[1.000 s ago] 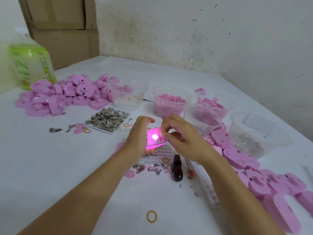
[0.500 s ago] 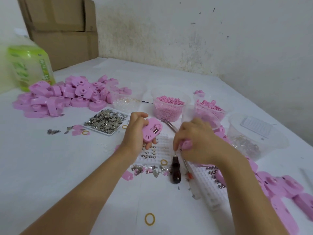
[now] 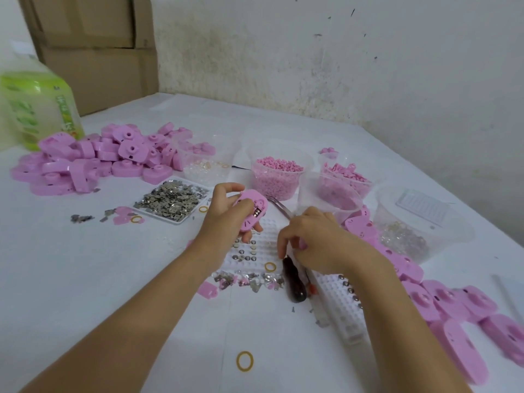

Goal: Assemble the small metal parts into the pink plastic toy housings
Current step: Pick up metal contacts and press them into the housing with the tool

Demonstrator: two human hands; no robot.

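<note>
A white tabletop [image 3: 85,265] filled most of the view, with cardboard boxes [image 3: 93,38] stacked in the far left corner and a green-labelled bottle [image 3: 37,109] in front of them. A loose pile of pink housings [image 3: 99,157] lay at the far left. A second run of pink housings [image 3: 453,304] trailed down the right edge. Between them stood clear tubs: one of pink pellets [image 3: 278,177], one of pink pieces [image 3: 346,180], and a larger tub [image 3: 411,231] holding clear bits. A shallow tray of metal parts [image 3: 173,199] sat just left of centre, and a white perforated board [image 3: 266,236] lay under the hands.

The left hand [image 3: 226,219] hovered above that board, its grip closed around a single pink housing [image 3: 252,211] turned so that a small row of metal contacts showed. The right hand [image 3: 317,242] was lower, near the board, with its fingers curled down and its grip pinching a small pink piece [image 3: 302,245]. Tweezers [image 3: 279,205] ran behind this hand; whether it held them could not be told. A dark-handled tool [image 3: 295,282] lay just beside its fingertips. Small metal discs [image 3: 243,255] dotted the board, and a yellow rubber band [image 3: 244,361] lay alone nearest the camera.
</note>
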